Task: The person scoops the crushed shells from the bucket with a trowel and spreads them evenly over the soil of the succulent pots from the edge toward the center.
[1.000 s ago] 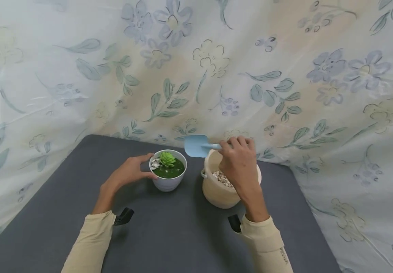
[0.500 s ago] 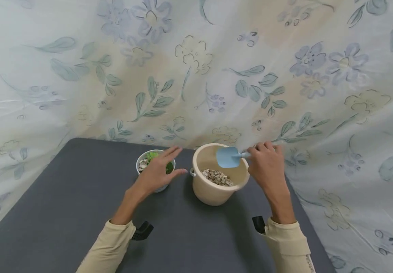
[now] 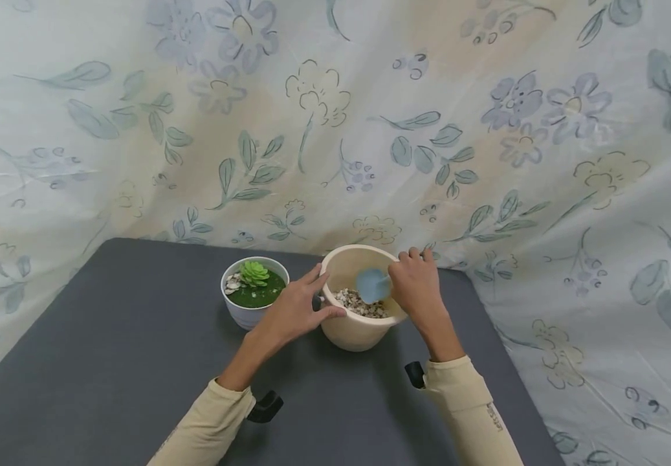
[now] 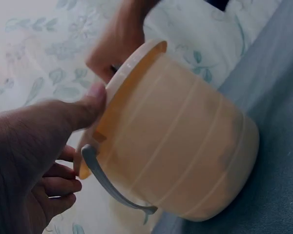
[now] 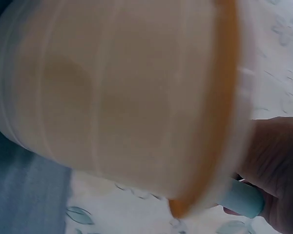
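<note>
Scooping step: your right hand (image 3: 418, 289) grips the light-blue plastic scoop (image 3: 373, 285), blade down in the pebbles (image 3: 354, 301) of the cream plastic bucket (image 3: 351, 330) near the table's far edge. Left hand (image 3: 294, 312) braces its rim, fingers straight (thumb on the lip). Next: load, lift level. No readable writing.
</note>
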`<state>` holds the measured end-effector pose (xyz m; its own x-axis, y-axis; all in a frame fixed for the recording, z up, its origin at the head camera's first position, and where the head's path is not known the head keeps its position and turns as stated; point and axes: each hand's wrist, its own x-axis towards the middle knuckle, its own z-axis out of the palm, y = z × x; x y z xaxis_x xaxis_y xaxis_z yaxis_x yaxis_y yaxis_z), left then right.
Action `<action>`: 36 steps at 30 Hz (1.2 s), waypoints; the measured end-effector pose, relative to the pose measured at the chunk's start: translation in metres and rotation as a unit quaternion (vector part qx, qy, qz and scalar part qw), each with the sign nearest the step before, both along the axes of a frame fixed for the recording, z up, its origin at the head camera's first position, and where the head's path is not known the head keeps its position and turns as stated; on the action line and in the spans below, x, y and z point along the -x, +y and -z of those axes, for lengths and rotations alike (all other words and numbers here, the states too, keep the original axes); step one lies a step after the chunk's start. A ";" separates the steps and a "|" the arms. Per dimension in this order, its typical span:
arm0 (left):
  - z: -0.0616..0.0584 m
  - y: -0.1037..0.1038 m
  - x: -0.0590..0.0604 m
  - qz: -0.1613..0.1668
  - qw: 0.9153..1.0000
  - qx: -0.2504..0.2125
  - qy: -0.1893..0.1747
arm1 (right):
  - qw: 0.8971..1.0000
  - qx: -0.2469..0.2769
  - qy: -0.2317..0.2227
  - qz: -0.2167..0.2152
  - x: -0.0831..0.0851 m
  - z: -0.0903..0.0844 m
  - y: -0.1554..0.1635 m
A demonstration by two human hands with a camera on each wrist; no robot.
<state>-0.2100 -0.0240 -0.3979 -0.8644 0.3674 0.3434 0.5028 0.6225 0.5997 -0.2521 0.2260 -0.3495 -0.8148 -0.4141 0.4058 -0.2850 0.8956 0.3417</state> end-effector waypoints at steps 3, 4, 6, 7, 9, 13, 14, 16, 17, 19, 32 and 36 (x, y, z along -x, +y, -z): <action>0.001 -0.001 0.002 -0.004 1.000 -0.010 0.006 | 1.000 -0.006 -0.014 -0.002 0.007 0.007 -0.009; 0.002 -0.001 0.002 -0.005 1.000 -0.012 0.007 | 1.000 -0.006 -0.018 -0.005 0.009 0.009 -0.012; 0.003 -0.002 0.002 -0.005 1.000 -0.017 0.010 | 1.000 -0.007 -0.027 -0.010 0.012 0.012 -0.018; 0.004 -0.001 0.002 -0.004 1.000 -0.019 0.007 | 0.999 -0.007 -0.033 -0.011 0.012 0.014 -0.019; 0.004 0.000 0.002 -0.003 1.000 -0.022 0.005 | 0.999 -0.008 -0.042 -0.012 0.013 0.016 -0.020; 0.006 0.001 0.002 0.000 1.000 -0.026 0.002 | 0.998 0.010 -0.062 -0.010 0.014 0.018 -0.019; 0.006 0.001 0.002 -0.001 1.000 -0.025 0.002 | 0.997 0.019 -0.074 -0.010 0.014 0.019 -0.019; 0.006 0.000 0.002 -0.003 1.000 -0.023 0.003 | 0.994 0.045 -0.099 -0.019 0.014 0.019 -0.018; 0.006 0.000 0.002 -0.005 1.000 -0.023 0.005 | 0.992 0.056 -0.113 -0.024 0.014 0.019 -0.018; 0.005 0.000 0.002 -0.007 1.000 -0.022 0.007 | 0.986 0.079 -0.145 -0.030 0.014 0.018 -0.017; 0.002 0.000 -0.001 -0.007 1.000 -0.025 0.002 | 0.964 0.176 -0.195 -0.044 -0.001 0.006 0.003; 0.003 0.000 -0.001 -0.009 1.000 -0.024 -0.001 | 0.960 0.202 -0.190 -0.035 -0.006 0.004 0.011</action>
<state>-0.2086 -0.0236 -0.4011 -0.8713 0.3356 0.3580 0.4907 0.6014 0.6305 -0.2464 0.2366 -0.3532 -0.9119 -0.3437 0.2246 -0.3840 0.9075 -0.1704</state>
